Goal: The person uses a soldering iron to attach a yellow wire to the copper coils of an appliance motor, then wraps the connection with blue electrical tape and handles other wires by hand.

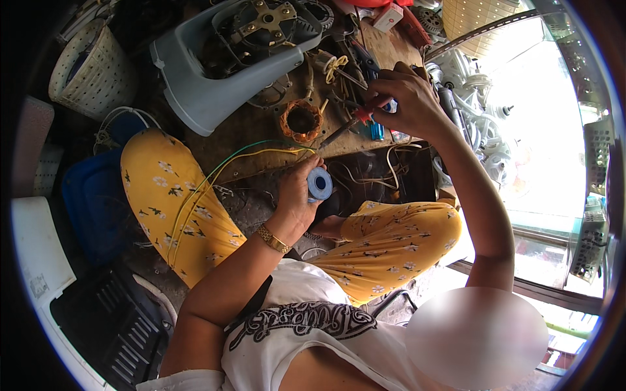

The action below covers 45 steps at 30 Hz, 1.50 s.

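My left hand is closed around a blue-rimmed spool of solder, with a gold watch on that wrist. At its fingertips are the ends of a yellow wire and a green wire, which trail left across my knee. In my right hand is a soldering iron with a red handle. It slants down to the left, its tip at or very near my left fingertips and the wire ends. Whether it touches them I cannot tell. Just beyond lies a ring-shaped copper winding.
A wooden bench holds a grey plastic housing with a motor part, and scattered tools. White plastic parts pile up at right. A perforated basket and a blue bin stand at left.
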{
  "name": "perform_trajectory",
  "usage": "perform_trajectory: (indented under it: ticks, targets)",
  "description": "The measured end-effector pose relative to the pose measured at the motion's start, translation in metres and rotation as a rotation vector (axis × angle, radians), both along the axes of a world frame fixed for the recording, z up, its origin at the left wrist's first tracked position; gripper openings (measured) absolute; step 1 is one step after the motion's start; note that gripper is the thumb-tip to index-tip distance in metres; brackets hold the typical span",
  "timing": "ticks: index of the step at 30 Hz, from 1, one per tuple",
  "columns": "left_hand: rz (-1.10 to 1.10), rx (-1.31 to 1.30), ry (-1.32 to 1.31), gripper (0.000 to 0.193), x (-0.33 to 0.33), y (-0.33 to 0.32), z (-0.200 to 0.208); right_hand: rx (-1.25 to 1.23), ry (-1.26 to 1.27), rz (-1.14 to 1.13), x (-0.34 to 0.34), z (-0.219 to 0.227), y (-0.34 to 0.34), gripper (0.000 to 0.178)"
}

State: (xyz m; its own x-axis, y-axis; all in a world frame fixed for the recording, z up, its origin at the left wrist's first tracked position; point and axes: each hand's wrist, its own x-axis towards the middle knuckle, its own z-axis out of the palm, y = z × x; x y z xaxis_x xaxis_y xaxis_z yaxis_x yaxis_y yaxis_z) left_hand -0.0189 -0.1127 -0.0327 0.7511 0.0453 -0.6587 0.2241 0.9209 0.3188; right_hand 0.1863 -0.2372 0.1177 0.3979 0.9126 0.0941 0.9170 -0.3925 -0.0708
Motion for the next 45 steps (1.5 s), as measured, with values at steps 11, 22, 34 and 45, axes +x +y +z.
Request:
perform_trajectory:
  ticks: [11, 22, 34, 45]
  targets:
    - [-0.040, -0.005, 0.008, 0.015, -0.001, 0.001, -0.001, 0.023, 0.007, 0.024, -0.001, 0.000, 0.001, 0.016]
    - [-0.104, -0.029, 0.032, 0.017, -0.016, 0.009, 0.015, 0.020, 0.010, 0.017, 0.000, 0.000, 0.001, 0.014]
    - [0.131, 0.394, -0.129, 0.017, -0.026, 0.013, 0.002, -0.006, 0.027, -0.043, 0.000, -0.003, -0.002, 0.018]
    - [0.091, 0.360, -0.085, 0.015, -0.030, 0.019, 0.002, -0.025, 0.038, -0.051, 0.001, -0.002, -0.005, 0.016]
